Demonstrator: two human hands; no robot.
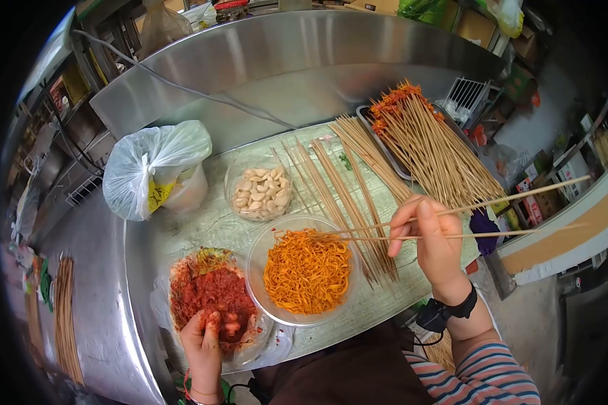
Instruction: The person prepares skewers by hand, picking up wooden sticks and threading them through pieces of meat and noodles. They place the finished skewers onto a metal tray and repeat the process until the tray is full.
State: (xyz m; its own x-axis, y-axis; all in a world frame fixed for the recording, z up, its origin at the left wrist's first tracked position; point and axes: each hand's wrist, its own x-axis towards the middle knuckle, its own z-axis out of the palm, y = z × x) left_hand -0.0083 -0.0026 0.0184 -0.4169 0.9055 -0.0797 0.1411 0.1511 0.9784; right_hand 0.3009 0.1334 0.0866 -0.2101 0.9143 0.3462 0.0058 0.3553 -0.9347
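Observation:
My right hand (429,236) is closed around two long bamboo skewers (513,201). Their far ends reach leftward over a clear round bowl (255,287) of thin orange, noodle-like shreds (309,273), at the edge of the shreds. On the left, my left hand (204,337) has its red-smeared fingertips curled together in a heap of red, sauce-coated food (213,287), which looks finely chopped. That heap lies in a container lined with a clear plastic bag (267,341). Whatever is between the left fingertips is partly hidden by the fingers and sauce.
A clear tub of pale, garlic-like cloves (260,192) stands behind the bowl. Loose skewers (341,189) lie to its right. A dark tray (366,116) holds many skewers with orange food at their tips (405,101). A tied plastic bag (157,162) sits back left; a metal wall (304,54) borders the back.

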